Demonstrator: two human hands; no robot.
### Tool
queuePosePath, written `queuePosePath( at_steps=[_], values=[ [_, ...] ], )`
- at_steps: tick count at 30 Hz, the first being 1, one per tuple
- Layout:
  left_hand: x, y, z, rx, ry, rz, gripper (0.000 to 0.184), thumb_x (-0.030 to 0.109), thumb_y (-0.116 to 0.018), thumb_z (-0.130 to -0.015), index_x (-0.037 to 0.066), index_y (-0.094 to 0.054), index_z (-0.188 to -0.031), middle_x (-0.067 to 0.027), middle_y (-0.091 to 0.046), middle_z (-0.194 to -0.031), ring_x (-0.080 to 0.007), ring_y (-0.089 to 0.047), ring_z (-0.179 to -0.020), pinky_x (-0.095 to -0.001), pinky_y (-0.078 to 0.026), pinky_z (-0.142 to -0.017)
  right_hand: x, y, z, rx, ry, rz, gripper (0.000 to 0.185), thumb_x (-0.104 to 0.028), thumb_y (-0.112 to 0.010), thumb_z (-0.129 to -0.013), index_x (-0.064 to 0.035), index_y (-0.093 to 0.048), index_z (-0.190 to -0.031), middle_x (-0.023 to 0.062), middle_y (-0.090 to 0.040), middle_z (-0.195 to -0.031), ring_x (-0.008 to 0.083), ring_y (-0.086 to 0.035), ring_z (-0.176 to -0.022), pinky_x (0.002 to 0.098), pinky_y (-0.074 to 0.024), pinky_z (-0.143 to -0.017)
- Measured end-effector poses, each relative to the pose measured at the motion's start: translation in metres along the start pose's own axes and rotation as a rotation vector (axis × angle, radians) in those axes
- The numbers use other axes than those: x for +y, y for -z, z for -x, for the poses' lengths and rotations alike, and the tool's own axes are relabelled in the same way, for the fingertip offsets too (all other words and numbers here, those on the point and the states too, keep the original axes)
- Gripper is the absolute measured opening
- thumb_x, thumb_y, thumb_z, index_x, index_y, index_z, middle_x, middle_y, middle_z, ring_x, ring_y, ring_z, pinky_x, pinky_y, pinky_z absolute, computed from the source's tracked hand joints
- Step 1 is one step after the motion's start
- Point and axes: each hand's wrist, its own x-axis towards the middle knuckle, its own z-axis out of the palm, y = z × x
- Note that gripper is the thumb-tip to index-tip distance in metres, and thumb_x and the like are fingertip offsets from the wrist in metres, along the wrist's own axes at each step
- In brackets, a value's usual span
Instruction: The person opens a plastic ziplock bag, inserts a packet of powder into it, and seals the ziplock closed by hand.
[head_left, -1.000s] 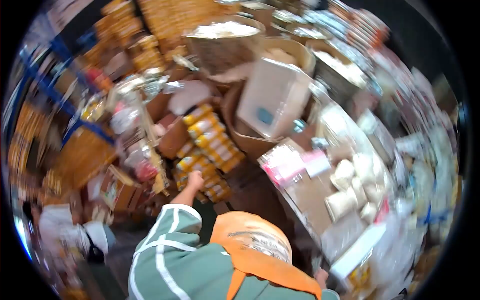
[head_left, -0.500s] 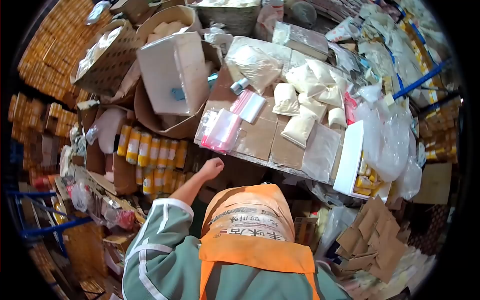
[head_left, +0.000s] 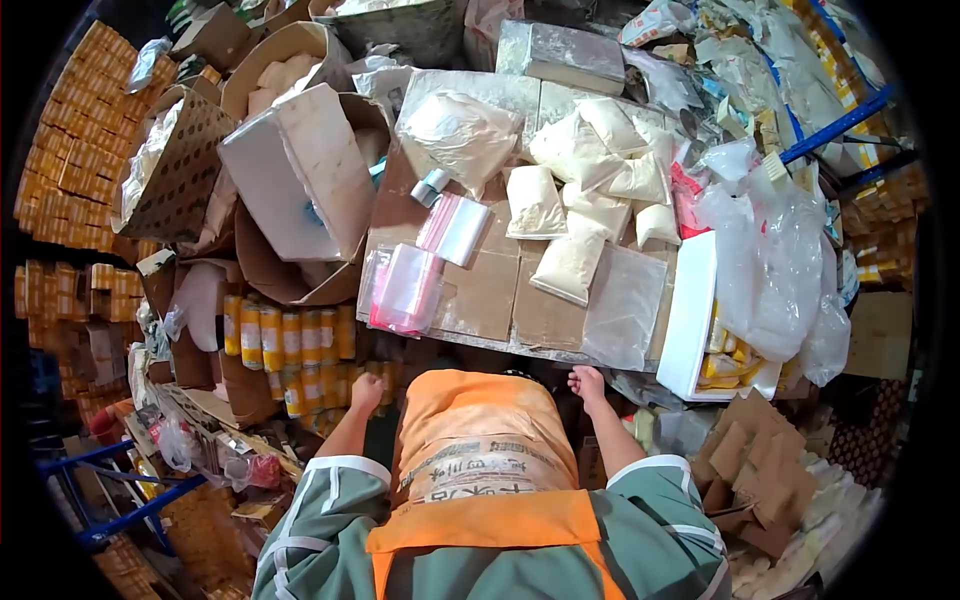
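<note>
My left hand [head_left: 367,391] is beside the orange apron [head_left: 480,430], below the table's front edge and near several yellow-wrapped rolls [head_left: 290,340]. Its fingers are curled closed, with nothing visible in them. On the other side of the apron, my right hand [head_left: 586,383] is just below the table edge, also loosely closed, apart from everything on the table. Nearest ahead of it are a clear flat bag [head_left: 625,310] and a filled bag of pale powder [head_left: 568,265]. Stacks of pink-edged plastic bags [head_left: 408,290] lie at the table's left front.
Several powder-filled bags [head_left: 600,150] and a large powder bag [head_left: 462,135] lie on the cardboard-covered table [head_left: 480,300]. A white foam box [head_left: 690,330] with yellow packets stands at the right. A foam lid [head_left: 295,180] leans in a carton at left. Flattened cardboard [head_left: 760,460] lies lower right.
My left hand has drawn back and to the left from the table edge. My right hand has come into view. The view has shifted, so the table sits lower and further left.
</note>
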Motion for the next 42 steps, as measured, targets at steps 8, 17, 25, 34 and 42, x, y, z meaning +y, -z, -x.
queuePosePath(
  at_steps=[8,17,25,34,42],
  values=[
    [0.113,-0.020,-0.113,0.140,-0.188,0.013,0.032,0.019,-0.066,-0.077,-0.001,-0.060,-0.102,-0.0219,-0.062,-0.100,-0.0374,-0.059,-0.099,-0.0455,-0.047,-0.085,-0.007,-0.060,0.033,0.073,0.014,0.121,0.015,-0.017,-0.056,-0.092,-0.0052,-0.061,-0.099,0.0043,-0.064,-0.080,0.0099,-0.059,-0.063,0.0219,-0.0460,-0.054],
    [0.139,-0.023,-0.163,0.325,-0.318,-0.148,0.047,0.014,-0.072,-0.067,0.003,-0.052,-0.108,-0.0198,-0.052,-0.110,-0.0370,-0.048,-0.109,-0.0452,-0.042,-0.089,0.021,-0.057,0.096,0.212,-0.182,0.248,0.014,-0.013,-0.052,-0.091,-0.0071,-0.060,-0.101,0.0040,-0.064,-0.083,0.0101,-0.059,-0.065,0.0224,-0.0465,-0.056],
    [0.102,-0.021,-0.176,0.345,-0.179,-0.172,0.042,0.014,-0.067,-0.073,0.009,-0.054,-0.112,-0.0116,-0.054,-0.113,-0.0294,-0.054,-0.101,-0.0417,-0.043,-0.084,-0.001,-0.133,0.031,0.070,-0.069,0.306,0.016,-0.019,-0.056,-0.093,-0.0048,-0.061,-0.097,0.0042,-0.063,-0.080,0.0097,-0.057,-0.062,0.0227,-0.0448,-0.054],
    [0.059,-0.004,-0.180,0.162,-0.534,-0.319,0.029,0.012,-0.051,-0.083,0.013,-0.060,-0.111,-0.0064,-0.057,-0.114,-0.0247,-0.052,-0.107,-0.0388,-0.042,-0.087,-0.055,-0.311,-0.059,-0.215,0.040,0.471,0.024,-0.016,-0.060,-0.085,-0.0024,-0.060,-0.105,0.0084,-0.065,-0.086,0.0143,-0.061,-0.071,0.0254,-0.0492,-0.063],
    [0.067,-0.003,-0.165,-0.126,-0.681,-0.599,0.052,0.013,-0.054,-0.083,0.020,-0.049,-0.134,-0.0121,-0.019,-0.154,-0.0301,-0.021,-0.141,-0.0457,-0.020,-0.113,-0.019,-0.368,-0.088,-0.013,0.254,0.916,0.050,-0.020,-0.071,-0.073,-0.0027,-0.055,-0.118,0.0119,-0.069,-0.092,0.0256,-0.065,-0.090,0.0356,-0.0497,-0.082]
  ],
)
